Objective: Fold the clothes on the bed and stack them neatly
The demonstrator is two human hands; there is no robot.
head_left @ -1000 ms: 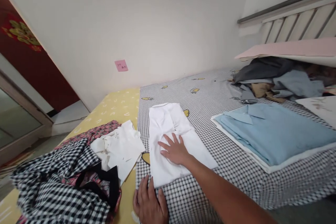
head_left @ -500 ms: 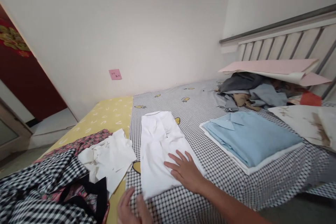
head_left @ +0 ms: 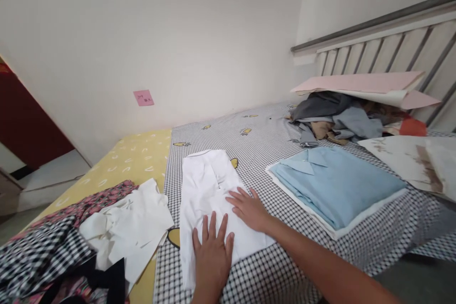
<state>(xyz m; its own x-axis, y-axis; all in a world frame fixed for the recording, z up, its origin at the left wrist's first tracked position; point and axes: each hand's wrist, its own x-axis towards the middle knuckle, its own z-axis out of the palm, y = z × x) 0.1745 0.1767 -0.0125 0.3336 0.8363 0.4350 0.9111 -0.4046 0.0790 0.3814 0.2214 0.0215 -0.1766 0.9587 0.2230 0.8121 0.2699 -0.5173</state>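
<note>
A white garment [head_left: 201, 190], folded into a long flat shape, lies on the black-and-white checked cloth [head_left: 263, 166]. My left hand [head_left: 213, 251] rests on its near part with fingers spread. Farther up and to the right, my right hand [head_left: 248, 210] is laid flat on the same garment, fingers apart. Both palms face down and grip nothing. Small creases show in the fabric near the garment's middle. To the right, a folded light blue collared shirt [head_left: 342, 180] sits on top of something white and flat, with neither hand touching it.
At left lie white fabric pieces [head_left: 131, 223], a black-and-white gingham cloth [head_left: 42, 256] and a pink floral cloth [head_left: 85, 199], over yellow fabric [head_left: 138, 154]. Back right, pink sheets [head_left: 359, 83] cover a heap of grey and brown clothes [head_left: 324, 109] beside a radiator [head_left: 384, 52].
My left hand has come up from the bottom edge onto the white garment. My right hand has moved slightly up, still flat on it. The view has shifted a little to the right.
</note>
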